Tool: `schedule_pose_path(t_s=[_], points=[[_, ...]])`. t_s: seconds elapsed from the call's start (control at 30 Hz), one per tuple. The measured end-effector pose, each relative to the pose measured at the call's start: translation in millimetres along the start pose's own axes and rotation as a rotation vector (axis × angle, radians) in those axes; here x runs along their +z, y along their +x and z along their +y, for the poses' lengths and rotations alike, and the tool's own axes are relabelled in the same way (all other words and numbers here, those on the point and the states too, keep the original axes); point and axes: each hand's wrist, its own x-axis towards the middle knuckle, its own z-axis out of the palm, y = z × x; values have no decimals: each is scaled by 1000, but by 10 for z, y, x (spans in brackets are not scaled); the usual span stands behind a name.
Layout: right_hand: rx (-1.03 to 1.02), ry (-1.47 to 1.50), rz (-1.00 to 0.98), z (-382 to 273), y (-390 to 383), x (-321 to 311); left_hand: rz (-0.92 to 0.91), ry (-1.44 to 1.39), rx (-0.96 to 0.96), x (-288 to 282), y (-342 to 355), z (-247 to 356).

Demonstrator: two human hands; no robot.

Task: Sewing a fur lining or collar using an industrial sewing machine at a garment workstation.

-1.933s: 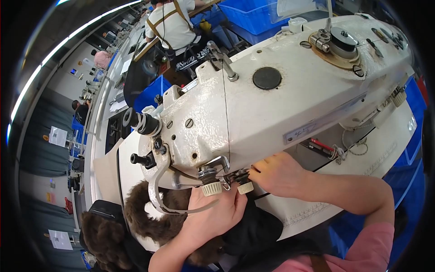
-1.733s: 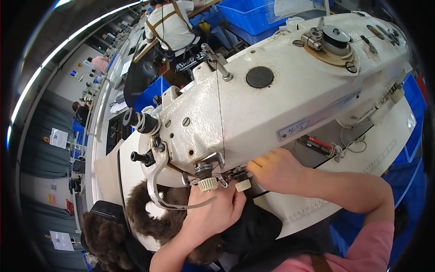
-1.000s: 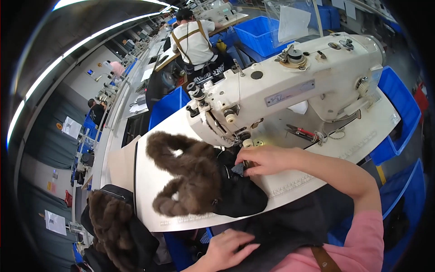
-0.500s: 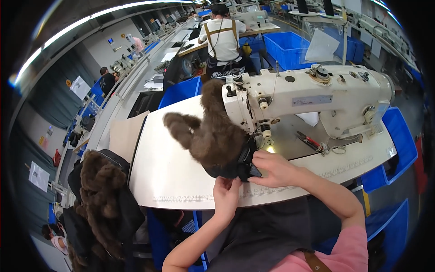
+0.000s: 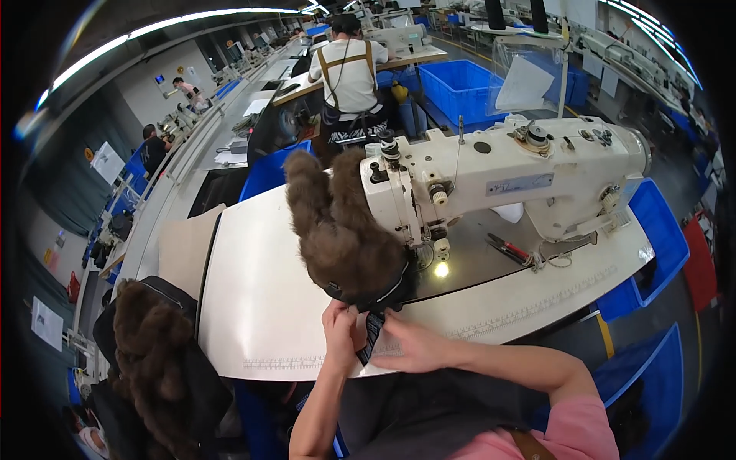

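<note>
A brown furry piece with a black lining (image 5: 341, 234) is lifted off the white table (image 5: 261, 299), in front of the white sewing machine (image 5: 506, 172). My left hand (image 5: 341, 331) grips its lower black edge. My right hand (image 5: 410, 345) pinches a dark strip (image 5: 369, 337) hanging from the same edge. The hands sit close together near the table's front edge. The machine's needle area (image 5: 438, 249) with a small lamp lit lies just right of the fur.
A pile of brown fur pieces (image 5: 153, 360) lies at the lower left. Red-handled snips (image 5: 510, 249) lie on the machine bed. Blue bins (image 5: 460, 88) stand behind and to the right. A person in a white shirt (image 5: 349, 65) works at the back.
My view pulled back from the needle. The fur piece came away from under the machine and is held up. My left hand joined my right hand at its lower edge.
</note>
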Motion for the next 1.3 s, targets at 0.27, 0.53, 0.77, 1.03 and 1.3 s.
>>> schedule_pose_path(t_s=[0.27, 0.53, 0.77, 1.03, 1.3], points=[[-137, -147, 241, -134, -178, 335, 221, 221, 171, 136, 50, 53], [3, -213, 352, 32, -43, -659, 129, 407, 445, 80, 29, -73], [377, 801, 554, 252, 170, -345, -26, 585, 317, 0, 103, 82], [573, 1416, -85, 510, 79, -886, -25, 430, 203, -156, 166, 102], [20, 122, 85, 458, 278, -802, 243, 304, 271, -43, -114, -23]])
